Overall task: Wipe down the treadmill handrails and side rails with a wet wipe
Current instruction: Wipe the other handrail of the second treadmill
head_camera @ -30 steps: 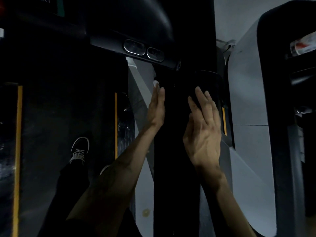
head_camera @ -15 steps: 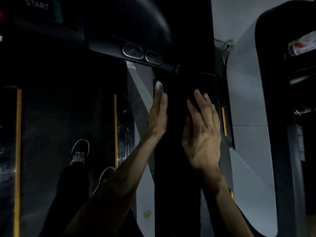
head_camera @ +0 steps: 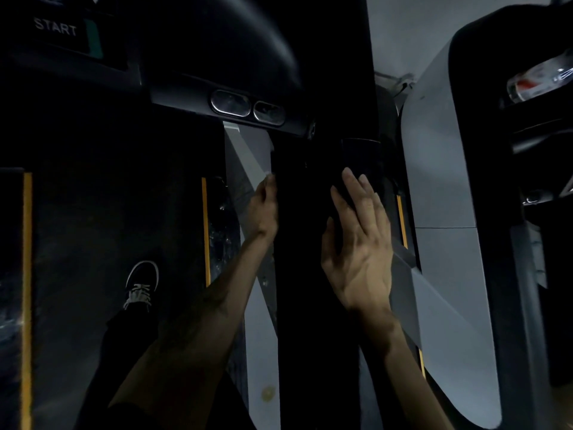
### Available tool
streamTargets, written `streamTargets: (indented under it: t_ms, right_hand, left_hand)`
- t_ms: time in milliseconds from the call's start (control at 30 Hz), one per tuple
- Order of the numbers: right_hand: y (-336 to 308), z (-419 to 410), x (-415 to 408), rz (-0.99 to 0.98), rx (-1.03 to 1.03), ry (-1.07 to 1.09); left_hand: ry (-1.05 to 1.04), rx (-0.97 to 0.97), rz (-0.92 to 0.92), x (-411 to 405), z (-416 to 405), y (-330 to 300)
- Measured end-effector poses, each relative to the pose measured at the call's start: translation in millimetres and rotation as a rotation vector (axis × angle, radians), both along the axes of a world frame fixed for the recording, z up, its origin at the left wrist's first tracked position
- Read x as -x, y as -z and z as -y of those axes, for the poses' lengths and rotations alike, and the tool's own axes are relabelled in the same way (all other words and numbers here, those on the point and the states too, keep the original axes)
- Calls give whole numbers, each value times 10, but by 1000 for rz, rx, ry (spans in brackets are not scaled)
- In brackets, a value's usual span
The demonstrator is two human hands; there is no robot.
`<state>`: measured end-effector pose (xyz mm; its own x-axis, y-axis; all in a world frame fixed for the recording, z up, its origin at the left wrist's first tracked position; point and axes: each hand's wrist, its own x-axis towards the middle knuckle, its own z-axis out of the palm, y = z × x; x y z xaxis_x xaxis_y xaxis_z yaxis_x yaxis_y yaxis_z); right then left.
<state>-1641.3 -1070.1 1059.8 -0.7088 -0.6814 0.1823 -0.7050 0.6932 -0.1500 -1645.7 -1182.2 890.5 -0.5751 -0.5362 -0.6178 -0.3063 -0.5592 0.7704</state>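
- The broad black padded handrail (head_camera: 316, 274) runs up the middle of the frame, from the bottom edge to the dark console at the top; it is the task's surface, and both hands flank it.
- The left hand (head_camera: 263, 209), just left of centre, lies edge-on against the rail's left side. Its fingers reach round that face, probably to drag the wipe along the side of the rail.
- A small white scrap, most likely the wet wipe (head_camera: 267, 175), peeks out at the left fingertips. The hand hides the rest, so I cannot tell whether it is pinched or only pressed flat.
- The right hand (head_camera: 359, 243), right of centre, has straight, slightly spread fingers laid on the rail's right face. It holds nothing, and seems placed to steady the body or feel the surface.
- Two oval chrome pulse sensors (head_camera: 246, 107) sit on a crossbar above centre, with a START label (head_camera: 55, 26) at upper left.
- At lower left, a black sneaker with white laces (head_camera: 141, 283) stands on the dark belt between yellow edge stripes (head_camera: 205, 231).
- A grey neighbouring machine shroud (head_camera: 440, 197) fills the right side.
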Motion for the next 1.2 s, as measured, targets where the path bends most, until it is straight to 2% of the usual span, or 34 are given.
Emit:
streamTargets:
  t_ms: [133, 233, 500, 733, 900, 1033, 1200]
  right_hand:
    - [-2, -17, 9, -14, 5, -10]
    - [0, -25, 13, -22, 13, -21]
    - [-5, -9, 1, -18, 5, -13]
    - [0, -25, 2, -55, 23, -28]
    - [-21, -50, -48, -121, -1, -122]
    - [-29, -72, -148, -94, 2, -160]
    - [-39, -136, -548, 68, 11, -214]
  left_hand:
    - [-48, 147, 42, -93, -17, -43]
    - [-52, 245, -64, -231, -20, -194]
    - [110, 626, -281, -510, -53, -535]
    - [284, 1034, -188, -740, 126, -826]
    - [371, 1218, -91, -1008, 274, -1008]
    - [391, 1306, -45, -1290, 316, -1114]
    - [369, 1325, 13, -1747, 238, -1265]
